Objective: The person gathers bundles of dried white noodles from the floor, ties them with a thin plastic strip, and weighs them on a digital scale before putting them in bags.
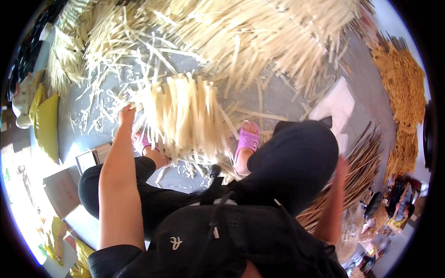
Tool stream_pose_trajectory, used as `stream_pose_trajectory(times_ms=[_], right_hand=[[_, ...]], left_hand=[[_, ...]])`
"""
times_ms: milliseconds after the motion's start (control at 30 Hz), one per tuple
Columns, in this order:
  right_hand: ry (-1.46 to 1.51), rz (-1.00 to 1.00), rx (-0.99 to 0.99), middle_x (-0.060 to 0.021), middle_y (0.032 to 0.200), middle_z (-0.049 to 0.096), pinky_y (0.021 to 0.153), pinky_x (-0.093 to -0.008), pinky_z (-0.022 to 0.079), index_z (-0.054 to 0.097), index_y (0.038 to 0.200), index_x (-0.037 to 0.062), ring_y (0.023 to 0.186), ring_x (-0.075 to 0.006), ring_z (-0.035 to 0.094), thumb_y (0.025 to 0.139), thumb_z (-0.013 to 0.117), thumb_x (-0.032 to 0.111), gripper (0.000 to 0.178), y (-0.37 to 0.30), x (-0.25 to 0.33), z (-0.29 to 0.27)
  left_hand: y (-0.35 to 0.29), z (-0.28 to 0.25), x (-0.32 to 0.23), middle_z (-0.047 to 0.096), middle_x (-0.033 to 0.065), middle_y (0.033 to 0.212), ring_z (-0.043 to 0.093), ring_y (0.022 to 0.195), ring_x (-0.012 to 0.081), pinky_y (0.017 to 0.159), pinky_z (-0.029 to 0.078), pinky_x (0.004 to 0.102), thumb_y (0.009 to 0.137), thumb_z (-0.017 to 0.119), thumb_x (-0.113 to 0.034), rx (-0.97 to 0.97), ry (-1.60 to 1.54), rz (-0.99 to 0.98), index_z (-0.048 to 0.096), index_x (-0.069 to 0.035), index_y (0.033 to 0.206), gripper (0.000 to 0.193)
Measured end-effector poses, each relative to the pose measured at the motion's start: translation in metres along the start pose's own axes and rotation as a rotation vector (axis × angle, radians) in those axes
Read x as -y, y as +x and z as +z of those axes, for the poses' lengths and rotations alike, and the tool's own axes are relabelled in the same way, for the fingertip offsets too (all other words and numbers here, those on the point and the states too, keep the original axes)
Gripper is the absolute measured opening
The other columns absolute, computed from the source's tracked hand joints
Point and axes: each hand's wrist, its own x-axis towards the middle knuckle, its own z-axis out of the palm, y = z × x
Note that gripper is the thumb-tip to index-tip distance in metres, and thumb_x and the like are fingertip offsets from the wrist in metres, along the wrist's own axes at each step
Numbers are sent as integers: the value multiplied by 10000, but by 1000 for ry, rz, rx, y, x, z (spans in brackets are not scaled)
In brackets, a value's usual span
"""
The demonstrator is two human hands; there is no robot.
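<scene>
Between my feet lies a panel of pale, flat straw-like strips, spread side by side with their ends fanning toward me. My left hand is at the panel's left edge, its fingers curled in among the pale strips; what they grip is too small to make out. Beside my right knee is my right hand, blurred and partly hidden by the dark trouser leg, so its fingers do not show. A bundle of thin brown sticks lies close to that hand and forearm.
Larger pale strip panels cover the far floor, with loose scraps around them. A white sheet lies at right, before a brown thatch stack. Cardboard boxes and a yellow sack stand at left. Pink sandals are on my feet.
</scene>
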Motion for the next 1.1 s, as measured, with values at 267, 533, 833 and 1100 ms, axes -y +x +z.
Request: stream_pose_trajectory(times_ms=[267, 533, 833, 1100], right_hand=[[-299, -550, 760, -92, 1148, 653, 922, -303, 460, 589, 1229, 6, 1070, -173, 594, 945, 582, 314, 419, -80, 395, 224], [-536, -84, 1056, -252, 1259, 533, 1034, -426, 403, 494, 1263, -68, 1180, -355, 528, 732, 625, 710, 951, -142, 295, 484], [-100, -72, 933, -307, 1263, 500, 1049, -415, 400, 324, 1365, -67, 1195, -391, 516, 684, 741, 623, 1056, -202, 291, 545], [349, -130, 902, -300, 1245, 514, 1033, -386, 426, 305, 1344, -58, 1162, -376, 545, 713, 747, 583, 1002, -299, 375, 476]], left_hand=[[14, 53, 7, 446, 235, 1381, 448, 1273, 363, 1064, 359, 429, 656, 690, -684, -53, 98, -210, 324, 0, 1425, 1091], [1, 88, -31, 479, 230, 1349, 469, 1267, 313, 1040, 392, 379, 643, 712, -708, 502, -239, -206, 313, 58, 1414, 1157], [-35, 103, -71, 448, 268, 1349, 444, 1266, 315, 1044, 378, 399, 618, 774, -660, 676, -370, -104, 206, 117, 1420, 1252], [-28, -5, -73, 530, 221, 1279, 525, 1185, 307, 1067, 375, 393, 555, 884, -497, 757, -740, -140, 327, 58, 1377, 1137]])
